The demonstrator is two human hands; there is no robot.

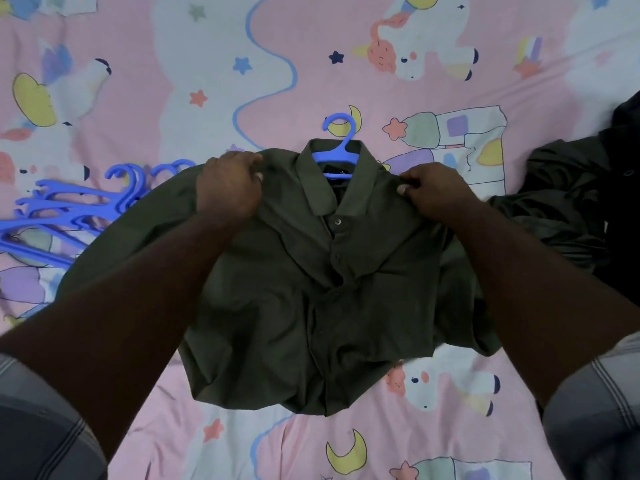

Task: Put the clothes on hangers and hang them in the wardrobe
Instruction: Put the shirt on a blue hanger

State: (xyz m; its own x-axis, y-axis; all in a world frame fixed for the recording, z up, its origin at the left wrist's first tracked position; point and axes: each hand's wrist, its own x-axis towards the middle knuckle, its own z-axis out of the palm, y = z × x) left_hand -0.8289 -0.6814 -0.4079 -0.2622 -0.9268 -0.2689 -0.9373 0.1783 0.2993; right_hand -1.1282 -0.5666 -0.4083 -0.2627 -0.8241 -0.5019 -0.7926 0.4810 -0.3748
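Shirt (322,271), dark olive, lies front-up in the middle of the patterned bedsheet (173,81), with a blue hanger (337,152) already inside the collar and its hook poking out at the far side. Left hand (228,185) grips the left shoulder, fingers curled into the cloth; right hand (431,190) pinches the right shoulder seam. Best play here, I'd say: tug both shoulders evenly so they seat square on the hanger arms, then lift by the hook. Left of the shirt sits a pile of spare blue hangers (69,209), partly under the sleeve, a likely snag. More dark clothes (568,202) wait at right.
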